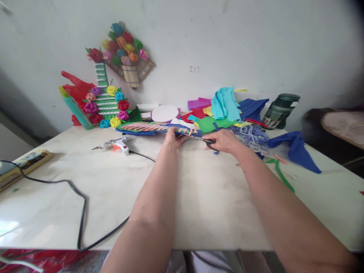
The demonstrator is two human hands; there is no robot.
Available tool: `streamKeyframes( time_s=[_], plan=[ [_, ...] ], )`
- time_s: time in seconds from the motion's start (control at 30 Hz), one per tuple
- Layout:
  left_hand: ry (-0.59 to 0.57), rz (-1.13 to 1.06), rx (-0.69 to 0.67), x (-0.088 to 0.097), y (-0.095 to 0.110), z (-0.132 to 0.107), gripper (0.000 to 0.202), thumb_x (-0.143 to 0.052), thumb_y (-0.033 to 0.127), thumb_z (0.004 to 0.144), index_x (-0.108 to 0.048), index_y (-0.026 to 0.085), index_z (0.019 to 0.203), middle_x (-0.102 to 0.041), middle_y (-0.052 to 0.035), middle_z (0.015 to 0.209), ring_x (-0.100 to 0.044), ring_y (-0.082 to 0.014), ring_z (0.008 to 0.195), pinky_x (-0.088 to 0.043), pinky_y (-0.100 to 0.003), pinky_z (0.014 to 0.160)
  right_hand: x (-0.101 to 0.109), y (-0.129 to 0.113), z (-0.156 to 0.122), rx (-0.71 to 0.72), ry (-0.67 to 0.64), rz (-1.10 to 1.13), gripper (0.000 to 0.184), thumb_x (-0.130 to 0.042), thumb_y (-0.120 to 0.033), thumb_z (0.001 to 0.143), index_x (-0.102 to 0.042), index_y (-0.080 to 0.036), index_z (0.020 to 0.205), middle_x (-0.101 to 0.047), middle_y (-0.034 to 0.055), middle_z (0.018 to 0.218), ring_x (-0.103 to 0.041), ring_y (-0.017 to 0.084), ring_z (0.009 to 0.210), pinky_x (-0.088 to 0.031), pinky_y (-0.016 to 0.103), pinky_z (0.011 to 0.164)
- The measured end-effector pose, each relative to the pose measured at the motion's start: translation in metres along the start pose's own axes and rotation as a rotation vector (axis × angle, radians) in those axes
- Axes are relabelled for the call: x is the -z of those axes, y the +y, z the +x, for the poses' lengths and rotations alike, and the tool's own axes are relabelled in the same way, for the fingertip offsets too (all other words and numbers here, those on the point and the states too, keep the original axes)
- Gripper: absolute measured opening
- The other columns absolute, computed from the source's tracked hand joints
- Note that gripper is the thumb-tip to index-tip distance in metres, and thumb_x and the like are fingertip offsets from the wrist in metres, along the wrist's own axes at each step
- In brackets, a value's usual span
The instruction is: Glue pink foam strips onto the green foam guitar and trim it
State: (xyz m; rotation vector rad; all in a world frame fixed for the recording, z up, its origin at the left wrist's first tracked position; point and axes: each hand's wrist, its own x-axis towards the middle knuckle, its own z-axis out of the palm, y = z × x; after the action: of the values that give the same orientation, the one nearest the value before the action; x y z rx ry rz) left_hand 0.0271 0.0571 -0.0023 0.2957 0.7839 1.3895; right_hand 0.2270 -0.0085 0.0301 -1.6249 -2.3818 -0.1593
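My left hand grips the near edge of a flat, long craft piece with blue backing and pink, white and green stripes, its thumb on top and fingers beneath. In my right hand is a pair of scissors with black handles. The blades point left and reach the right end of the craft piece, by its blue edge. Whether the blades are apart is too small to tell. A small blue scrap lies on the table just below the scissors.
A glue gun lies left, its black cord looping across the table. Coloured paper, tangled blue-white string and a green bottle sit behind and right. A paper-flower guitar leans on the wall; a power strip lies left.
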Motion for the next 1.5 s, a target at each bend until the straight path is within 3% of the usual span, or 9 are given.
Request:
streamKeyframes(
  time_s=[0.3,0.6,0.77,1.23,1.37,1.5],
  plan=[
    [-0.003,0.001,0.023,0.001,0.001,0.000,0.026,-0.049,0.011,0.072,-0.057,0.013,0.097,-0.063,-0.0087,0.076,-0.064,-0.0226,0.072,-0.056,-0.044,0.075,-0.004,0.004,0.002,-0.009,-0.005,-0.055,0.038,-0.060,-0.040,0.075,-0.070,-0.037,0.111,-0.075,-0.0003,0.094,-0.067,0.021,0.085,-0.043,0.027,0.067],
    [0.021,-0.102,0.056,0.000,-0.001,0.000,0.031,-0.045,0.002,0.064,-0.055,0.014,0.092,-0.062,-0.0077,0.076,-0.063,-0.0220,0.069,-0.056,-0.039,0.068,-0.005,-0.001,0.005,-0.019,-0.046,-0.053,0.035,-0.063,-0.039,0.073,-0.071,-0.040,0.107,-0.075,-0.0025,0.090,-0.067,0.019,0.084,-0.041,0.025,0.064],
    [0.004,-0.104,0.077,0.000,0.000,-0.003,0.028,-0.046,0.008,0.066,-0.054,0.014,0.093,-0.062,-0.0092,0.078,-0.063,-0.0239,0.070,-0.055,-0.039,0.063,-0.006,-0.003,0.005,-0.007,-0.027,-0.027,0.035,-0.062,-0.040,0.074,-0.070,-0.040,0.108,-0.075,-0.0018,0.093,-0.067,0.020,0.087,-0.041,0.026,0.065],
    [-0.056,-0.137,0.053,0.003,-0.001,-0.003,0.016,-0.048,0.021,0.075,-0.053,0.016,0.089,-0.061,-0.0090,0.079,-0.062,-0.0249,0.073,-0.056,-0.041,0.061,-0.001,-0.007,0.008,-0.047,-0.147,0.003,0.039,-0.066,-0.047,0.071,-0.070,-0.039,0.109,-0.075,0.0001,0.098,-0.066,0.023,0.091,-0.042,0.027,0.066],
    [-0.114,-0.097,0.044,0.004,-0.004,-0.004,0.019,-0.049,0.012,0.073,-0.053,0.014,0.091,-0.061,-0.0095,0.080,-0.064,-0.0252,0.076,-0.057,-0.040,0.062,-0.004,-0.002,0.010,-0.062,-0.184,0.082,0.043,-0.069,-0.046,0.068,-0.070,-0.037,0.110,-0.075,-0.0014,0.092,-0.067,0.020,0.084,-0.041,0.024,0.060],
    [-0.094,-0.037,0.024,0.004,-0.007,0.000,0.026,-0.047,0.003,0.071,-0.052,0.013,0.095,-0.062,-0.0081,0.079,-0.064,-0.0219,0.072,-0.057,-0.038,0.063,-0.007,0.007,0.010,-0.044,-0.190,0.152,0.042,-0.070,-0.044,0.066,-0.072,-0.035,0.107,-0.075,-0.0037,0.084,-0.067,0.018,0.076,-0.040,0.023,0.056]
  ],
)
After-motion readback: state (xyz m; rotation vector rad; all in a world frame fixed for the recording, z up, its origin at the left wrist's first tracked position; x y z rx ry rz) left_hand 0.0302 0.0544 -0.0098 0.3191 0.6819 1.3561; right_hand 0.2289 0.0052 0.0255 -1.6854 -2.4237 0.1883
